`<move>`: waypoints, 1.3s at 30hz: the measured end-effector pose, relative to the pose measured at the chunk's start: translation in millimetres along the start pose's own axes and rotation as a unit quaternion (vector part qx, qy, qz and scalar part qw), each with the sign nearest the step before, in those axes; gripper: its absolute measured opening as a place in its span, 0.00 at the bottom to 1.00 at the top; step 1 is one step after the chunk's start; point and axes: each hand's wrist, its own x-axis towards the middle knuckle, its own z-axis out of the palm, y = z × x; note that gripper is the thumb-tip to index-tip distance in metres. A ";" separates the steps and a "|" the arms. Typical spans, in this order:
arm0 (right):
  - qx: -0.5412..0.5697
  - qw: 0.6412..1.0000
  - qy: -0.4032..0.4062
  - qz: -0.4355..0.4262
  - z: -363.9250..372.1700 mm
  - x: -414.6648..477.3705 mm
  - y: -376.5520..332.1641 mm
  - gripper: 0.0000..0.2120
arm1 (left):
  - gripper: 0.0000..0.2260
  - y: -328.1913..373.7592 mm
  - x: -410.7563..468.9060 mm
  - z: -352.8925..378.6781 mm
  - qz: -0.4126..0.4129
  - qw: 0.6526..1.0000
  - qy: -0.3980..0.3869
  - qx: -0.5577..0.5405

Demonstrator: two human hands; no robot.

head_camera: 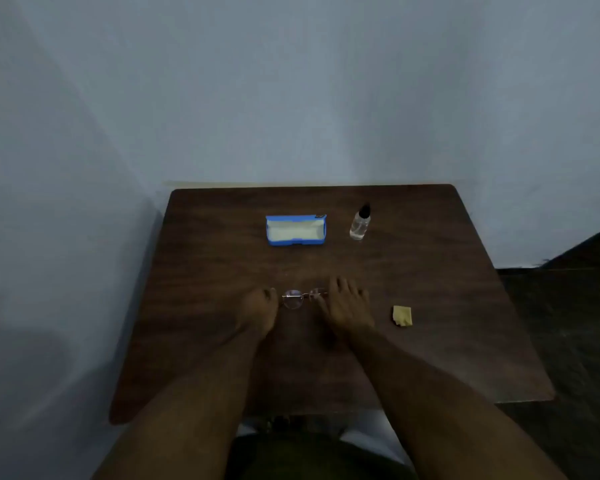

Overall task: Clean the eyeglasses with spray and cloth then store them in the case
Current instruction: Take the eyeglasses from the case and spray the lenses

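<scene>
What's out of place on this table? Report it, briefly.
Nothing stands out. The blue eyeglass case lies open and empty, the spray bottle stands upright with no spill, the yellow cloth is crumpled, and the eyeglasses lie between the left hand and right hand.

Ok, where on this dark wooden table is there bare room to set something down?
Free: the left strip beside the open blue case and left hand; the band between case, clear black-capped spray bottle and the hands; the right edge past the yellow cloth. Crowded: front centre, where the right hand and left hand meet the round wire-rimmed eyeglasses.
</scene>
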 end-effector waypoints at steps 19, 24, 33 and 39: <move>0.437 0.867 0.084 0.226 -1.0 45.7 12.4 0.11 | 0.05 25.9 35.5 4.7 -0.004 0.964 -0.022 -0.265; 0.427 0.880 0.159 0.132 -44.3 34.4 5.5 0.06 | 0.10 38.6 33.9 -15.8 0.126 0.980 0.011 -0.156; 0.265 0.929 0.254 -0.052 -85.0 22.2 -4.0 0.06 | 0.05 44.1 48.9 -38.1 0.293 0.947 0.089 -0.092; 0.114 0.947 0.282 -0.101 -89.5 27.3 2.7 0.03 | 0.04 46.8 55.5 -53.3 0.395 0.909 0.133 -0.008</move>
